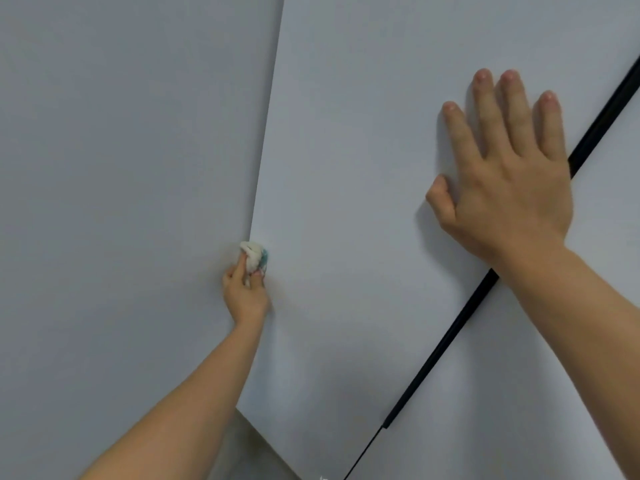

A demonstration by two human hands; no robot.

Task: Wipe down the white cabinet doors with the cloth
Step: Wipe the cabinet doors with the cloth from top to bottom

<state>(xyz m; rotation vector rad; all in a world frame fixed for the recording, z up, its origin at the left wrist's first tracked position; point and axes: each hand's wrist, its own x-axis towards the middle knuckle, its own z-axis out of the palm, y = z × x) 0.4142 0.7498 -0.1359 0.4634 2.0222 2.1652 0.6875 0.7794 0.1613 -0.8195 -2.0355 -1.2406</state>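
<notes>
Head view: left hand (245, 289) at lower centre pinching bunched white cloth (254, 256) against edge of white cabinet door (346, 202), right hand (509, 174) at upper right pressed flat, fingers straight and spread, beside black strip (450, 327).

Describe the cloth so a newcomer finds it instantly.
Find the seam between the two white doors and follow it down to the left hand. The cloth is the small white wad with a teal patch pinched in those fingers.
</notes>
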